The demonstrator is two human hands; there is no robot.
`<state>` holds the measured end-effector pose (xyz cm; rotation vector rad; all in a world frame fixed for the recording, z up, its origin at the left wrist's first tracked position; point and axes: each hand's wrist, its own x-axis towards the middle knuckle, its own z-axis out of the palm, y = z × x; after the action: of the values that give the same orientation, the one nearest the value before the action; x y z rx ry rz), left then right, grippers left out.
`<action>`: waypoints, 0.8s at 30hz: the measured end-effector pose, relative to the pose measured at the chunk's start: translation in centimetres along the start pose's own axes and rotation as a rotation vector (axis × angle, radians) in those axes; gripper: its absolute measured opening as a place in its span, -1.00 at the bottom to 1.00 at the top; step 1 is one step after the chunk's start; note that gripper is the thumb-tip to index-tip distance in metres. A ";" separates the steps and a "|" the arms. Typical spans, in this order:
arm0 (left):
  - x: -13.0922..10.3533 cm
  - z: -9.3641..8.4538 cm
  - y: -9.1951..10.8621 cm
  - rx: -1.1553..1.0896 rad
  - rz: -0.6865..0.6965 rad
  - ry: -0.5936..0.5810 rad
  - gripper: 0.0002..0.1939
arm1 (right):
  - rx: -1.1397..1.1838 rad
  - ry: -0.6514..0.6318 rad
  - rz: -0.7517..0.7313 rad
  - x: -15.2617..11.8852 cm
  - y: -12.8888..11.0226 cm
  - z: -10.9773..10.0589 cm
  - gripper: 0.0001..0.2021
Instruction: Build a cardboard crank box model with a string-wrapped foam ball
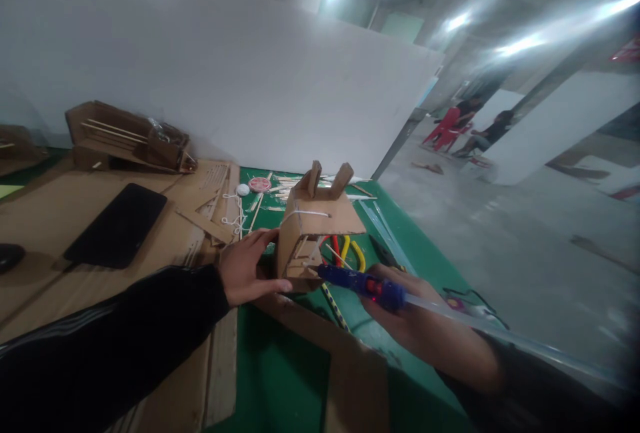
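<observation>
A small cardboard box model point(327, 211) stands on the table, with two upright cardboard tabs on top, a white string across it and an open front. My left hand point(253, 266) grips its left side, thumb at the lower front edge and fingers behind. In my right hand point(410, 309) is a blue glue gun point(345, 277) with a red light glowing and a long clear glue stick out of its back. The nozzle is at the box's open front; whether it touches the cardboard I cannot tell. A thin wooden stick point(339, 256) pokes out beside the opening.
Red and yellow handled pliers point(358, 256) lie behind the glue gun. Wooden sticks point(300, 186), white string point(237, 213) and clear glue sticks point(387, 229) are scattered on the green table point(280, 366). Cardboard sheets, a black phone point(117, 225) and a cardboard model point(130, 138) occupy the left.
</observation>
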<state>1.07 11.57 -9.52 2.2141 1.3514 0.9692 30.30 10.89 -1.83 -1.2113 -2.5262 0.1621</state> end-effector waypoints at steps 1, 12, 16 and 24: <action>0.0 0.0 0.0 0.000 -0.002 0.003 -0.20 | -0.010 0.009 -0.004 0.0 0.1 0.1 -0.90; 0.0 -0.1 0.1 -0.007 -0.001 -0.007 -0.20 | 0.043 -0.022 0.020 0.1 0.5 -0.1 -0.92; 0.0 0.0 0.0 -0.002 0.020 -0.011 -0.20 | 0.040 0.073 0.013 -0.1 1.0 0.6 -0.91; -0.2 0.3 -0.3 0.036 0.018 -0.005 -0.19 | 0.096 -0.023 0.035 0.5 0.7 0.2 -0.93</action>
<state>1.04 11.49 -10.00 2.2580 1.3590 0.9522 30.44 11.69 -2.01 -1.2238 -2.4869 0.3033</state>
